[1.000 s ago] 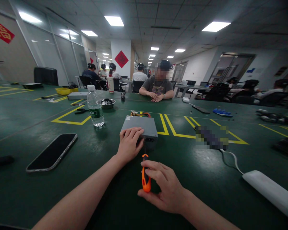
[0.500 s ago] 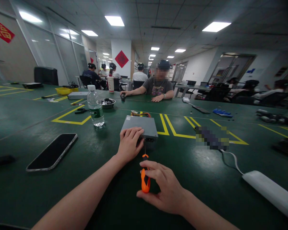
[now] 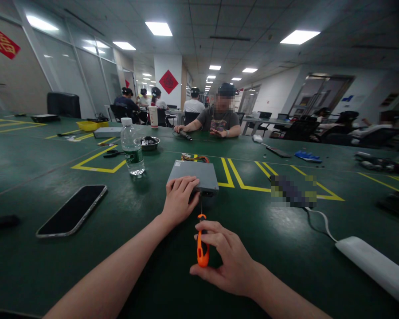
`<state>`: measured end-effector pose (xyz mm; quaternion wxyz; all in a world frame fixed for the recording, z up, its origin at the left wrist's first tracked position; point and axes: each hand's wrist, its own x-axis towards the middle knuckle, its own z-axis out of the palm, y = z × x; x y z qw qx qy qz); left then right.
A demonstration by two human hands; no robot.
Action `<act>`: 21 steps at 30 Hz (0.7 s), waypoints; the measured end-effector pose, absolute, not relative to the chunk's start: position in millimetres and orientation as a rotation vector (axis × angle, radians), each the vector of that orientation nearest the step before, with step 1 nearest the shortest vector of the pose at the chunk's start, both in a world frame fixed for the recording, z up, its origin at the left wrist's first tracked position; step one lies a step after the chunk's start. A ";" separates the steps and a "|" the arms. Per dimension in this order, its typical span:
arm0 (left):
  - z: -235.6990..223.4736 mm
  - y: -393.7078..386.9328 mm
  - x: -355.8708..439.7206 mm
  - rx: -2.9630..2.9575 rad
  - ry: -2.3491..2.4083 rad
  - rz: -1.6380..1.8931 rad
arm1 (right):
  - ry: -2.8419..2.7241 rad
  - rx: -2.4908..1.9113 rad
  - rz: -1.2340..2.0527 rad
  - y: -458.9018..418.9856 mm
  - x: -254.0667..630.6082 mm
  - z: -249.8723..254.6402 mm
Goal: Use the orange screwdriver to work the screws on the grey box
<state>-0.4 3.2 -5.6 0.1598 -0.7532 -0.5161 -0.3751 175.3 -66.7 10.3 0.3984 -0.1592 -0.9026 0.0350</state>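
A grey computer power supply [image 3: 199, 175] lies on the green table, its bundle of coloured wires [image 3: 196, 158] at the far side. My left hand [image 3: 181, 197] grips its near left corner, fingers across the top and thumb down by the front face. In my right hand [image 3: 226, 254] is a screwdriver [image 3: 202, 243] with an orange and black handle, held between fingertips and thumb. Its thin shaft points away from me to the power supply's near face. The tip is hidden, so I cannot tell what it touches.
Left of the power supply stands a water bottle [image 3: 132, 150], with a metal bowl [image 3: 149, 142] behind. A phone [image 3: 73, 212] lies at left. A white power strip [image 3: 374, 261] with a cord is at right. Across the table sits a person [image 3: 219, 119] holding a dark tool [image 3: 185, 135].
The screwdriver handle has turned slightly in my right hand. My left hand stays put. The person opposite has reached for a dark tool, picked it up and drawn it closer.
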 end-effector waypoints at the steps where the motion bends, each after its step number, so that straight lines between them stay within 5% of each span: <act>1: -5.8 3.4 -0.4 -2.149 -1.477 -1.073 | -2.304 -0.412 0.093 -67.4 175.2 11.7; 21: -4.6 2.3 -0.5 -2.163 -1.485 -1.076 | -2.208 -0.256 -0.181 -55.7 197.9 19.3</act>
